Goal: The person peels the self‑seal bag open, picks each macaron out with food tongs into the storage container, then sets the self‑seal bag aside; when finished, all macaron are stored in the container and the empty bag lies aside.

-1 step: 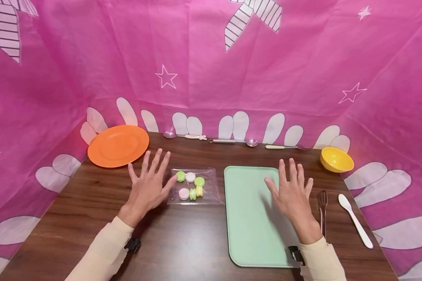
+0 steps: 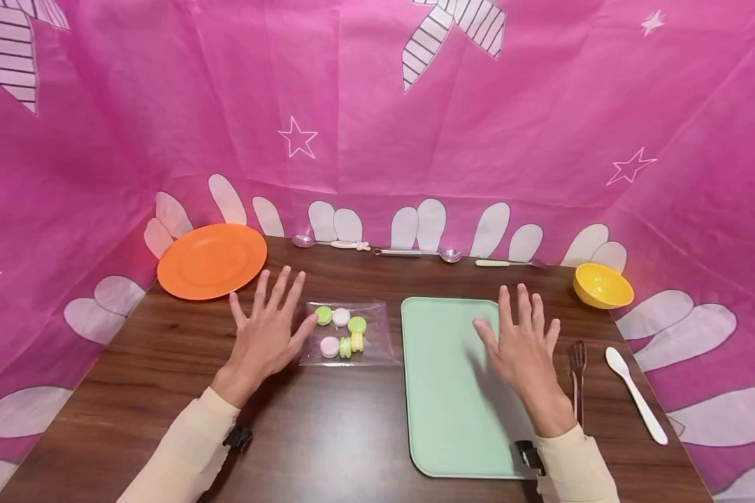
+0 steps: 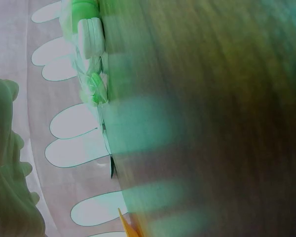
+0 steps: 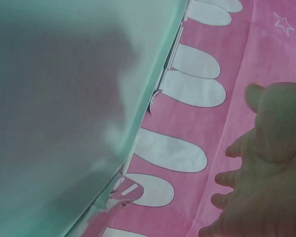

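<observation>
I'm looking at a staged tabletop booth: a pink printed sheet [image 2: 365, 91], creased along its folds, walls in a wood-grain table [image 2: 340, 426] on three sides, with an orange plate [image 2: 214, 262], a yellow bowl [image 2: 604, 285] and a green tray [image 2: 443, 391] set out. Whether home or studio lies beyond the sheet, I can't tell.

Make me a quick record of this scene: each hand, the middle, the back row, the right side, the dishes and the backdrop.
Left hand: fingers spread, holding nothing, nearest the clear bag
Right hand: fingers spread, holding nothing, over the green tray
Middle: the bag, with green, pale pink and yellow macarons inside
Back row: pink-handled spoon, ladle, utensil with a pale green handle
Right side: dark fork, white spoon
Dishes: orange plate far left, yellow bowl far right
Backdrop: pink sheet with stars
</observation>
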The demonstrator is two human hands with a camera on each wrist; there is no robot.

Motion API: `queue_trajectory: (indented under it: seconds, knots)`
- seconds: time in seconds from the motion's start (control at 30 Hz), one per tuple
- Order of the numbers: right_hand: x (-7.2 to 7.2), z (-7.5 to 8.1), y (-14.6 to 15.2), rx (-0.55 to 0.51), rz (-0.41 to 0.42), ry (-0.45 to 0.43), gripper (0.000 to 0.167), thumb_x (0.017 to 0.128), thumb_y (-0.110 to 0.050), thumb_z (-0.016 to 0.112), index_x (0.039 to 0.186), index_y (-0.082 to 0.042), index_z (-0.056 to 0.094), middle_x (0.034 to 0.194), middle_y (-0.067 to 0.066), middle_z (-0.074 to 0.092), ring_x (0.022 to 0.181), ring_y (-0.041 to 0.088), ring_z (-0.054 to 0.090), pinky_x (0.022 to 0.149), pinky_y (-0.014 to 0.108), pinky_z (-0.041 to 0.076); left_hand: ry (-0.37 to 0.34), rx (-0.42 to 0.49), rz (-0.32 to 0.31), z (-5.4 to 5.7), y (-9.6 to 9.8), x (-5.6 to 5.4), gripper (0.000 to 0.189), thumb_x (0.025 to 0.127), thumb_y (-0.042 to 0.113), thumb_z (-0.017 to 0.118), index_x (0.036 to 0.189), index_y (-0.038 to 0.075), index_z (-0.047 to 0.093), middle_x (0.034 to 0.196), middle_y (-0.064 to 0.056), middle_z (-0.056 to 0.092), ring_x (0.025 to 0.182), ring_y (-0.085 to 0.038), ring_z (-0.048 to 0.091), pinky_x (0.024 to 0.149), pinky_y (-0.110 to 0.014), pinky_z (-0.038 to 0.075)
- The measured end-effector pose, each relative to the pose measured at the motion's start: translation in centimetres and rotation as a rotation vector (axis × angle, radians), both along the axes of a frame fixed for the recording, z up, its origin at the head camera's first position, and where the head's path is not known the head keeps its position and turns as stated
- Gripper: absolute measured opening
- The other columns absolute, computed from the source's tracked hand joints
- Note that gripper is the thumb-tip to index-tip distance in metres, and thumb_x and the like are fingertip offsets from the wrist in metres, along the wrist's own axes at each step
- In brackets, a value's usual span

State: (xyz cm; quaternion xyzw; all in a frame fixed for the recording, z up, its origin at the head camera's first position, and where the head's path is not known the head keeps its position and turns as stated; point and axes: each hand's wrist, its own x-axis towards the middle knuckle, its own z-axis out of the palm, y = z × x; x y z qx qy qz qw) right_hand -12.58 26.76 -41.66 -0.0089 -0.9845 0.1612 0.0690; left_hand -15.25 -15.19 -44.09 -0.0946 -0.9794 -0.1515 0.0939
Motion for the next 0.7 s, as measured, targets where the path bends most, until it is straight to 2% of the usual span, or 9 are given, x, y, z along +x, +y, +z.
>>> queue_trajectory:
  seconds: [0.13, 0.23, 0.33, 0.4, 0.53, 0.6, 0.7]
  knots:
    - [0.2, -0.2, -0.8, -0.014, 0.014, 0.042, 0.078, 0.109, -0.045, 0.058, 0.168, -0.003, 0.028, 0.174, 0.033, 0.018, 0.161, 0.056, 0.012, 0.118, 0.087, 0.008, -0.008, -0.003, -0.014, 0.1, 0.0, 0.4, 0.082, 0.106, 0.061, 0.050, 0.173, 0.026, 0.021, 0.182, -0.009, 0.017, 0.169, -0.043, 0.007, 0.120, -0.089, 0.002]
    - [0.5, -0.5, -2.1, -0.019, 0.063, 0.148, 0.064, 0.103, -0.032, 0.071, 0.153, 0.003, 0.050, 0.160, 0.036, 0.040, 0.149, 0.057, 0.036, 0.115, 0.082, 0.026, -0.027, -0.012, -0.057, 0.2, 0.7, 1.2, 0.079, 0.107, 0.059, 0.050, 0.173, 0.026, 0.021, 0.183, -0.008, 0.016, 0.169, -0.042, 0.008, 0.121, -0.088, 0.004]
    - [0.9, -0.8, -3.9, -0.034, 0.156, 0.249, 0.046, 0.096, -0.020, 0.079, 0.132, 0.006, 0.066, 0.135, 0.033, 0.063, 0.126, 0.053, 0.060, 0.104, 0.071, 0.047, -0.053, -0.009, -0.154, 0.2, 2.1, 2.3, 0.074, 0.109, 0.055, 0.051, 0.172, 0.026, 0.027, 0.182, -0.006, 0.019, 0.169, -0.042, 0.011, 0.121, -0.087, 0.009]
    - [1.1, -1.1, -5.5, -0.057, 0.233, 0.264, 0.037, 0.093, -0.016, 0.082, 0.121, 0.004, 0.072, 0.120, 0.027, 0.071, 0.112, 0.047, 0.069, 0.096, 0.062, 0.056, -0.076, -0.003, -0.248, 0.1, 3.1, 3.0, 0.071, 0.109, 0.052, 0.054, 0.171, 0.025, 0.032, 0.181, -0.008, 0.023, 0.168, -0.043, 0.015, 0.120, -0.087, 0.015]
    - [1.4, -1.4, -9.0, -0.070, 0.354, 0.184, 0.024, 0.090, -0.015, 0.086, 0.106, -0.001, 0.076, 0.098, 0.013, 0.074, 0.091, 0.031, 0.073, 0.082, 0.048, 0.062, -0.133, -0.011, -0.414, -0.2, 4.9, 4.2, 0.068, 0.108, 0.049, 0.060, 0.167, 0.022, 0.041, 0.177, -0.010, 0.033, 0.166, -0.043, 0.022, 0.119, -0.086, 0.024]
    - [1.4, -1.5, -10.4, -0.045, 0.386, 0.123, 0.021, 0.089, -0.017, 0.087, 0.100, -0.004, 0.075, 0.092, 0.009, 0.071, 0.082, 0.026, 0.070, 0.074, 0.043, 0.060, -0.158, -0.030, -0.453, -0.4, 5.4, 4.6, 0.068, 0.107, 0.050, 0.061, 0.166, 0.022, 0.043, 0.176, -0.009, 0.035, 0.166, -0.041, 0.025, 0.118, -0.085, 0.027]
    - [1.2, -1.5, -12.0, -0.008, 0.396, 0.050, 0.019, 0.089, -0.018, 0.088, 0.092, -0.008, 0.072, 0.085, 0.004, 0.065, 0.073, 0.020, 0.062, 0.066, 0.037, 0.054, -0.178, -0.040, -0.467, -0.7, 5.7, 4.9, 0.067, 0.105, 0.050, 0.064, 0.163, 0.020, 0.048, 0.176, -0.009, 0.037, 0.165, -0.041, 0.028, 0.117, -0.084, 0.030]
